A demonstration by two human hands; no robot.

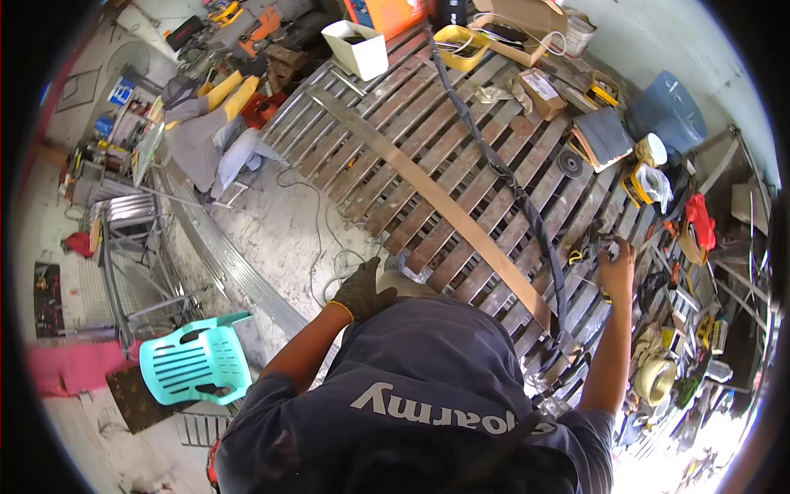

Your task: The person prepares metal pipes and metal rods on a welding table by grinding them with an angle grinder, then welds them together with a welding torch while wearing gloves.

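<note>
Long, flat brown strip (442,205) lies diagonally across the slatted metal table (451,265), lower end near the thick black wrapped cable (524,202); a tug on that cable could drag or skew it. Right hand (619,270), bare, has fingers curled by dark hand tools; can't tell if it's gripping anything. Reaching among them could scrape skin or knock something loose. Left hand (362,295), dark-gloved, is loosely spread near the thigh, nothing visible in it. Thin floor cord (318,235) nearby could snag a foot.
</note>
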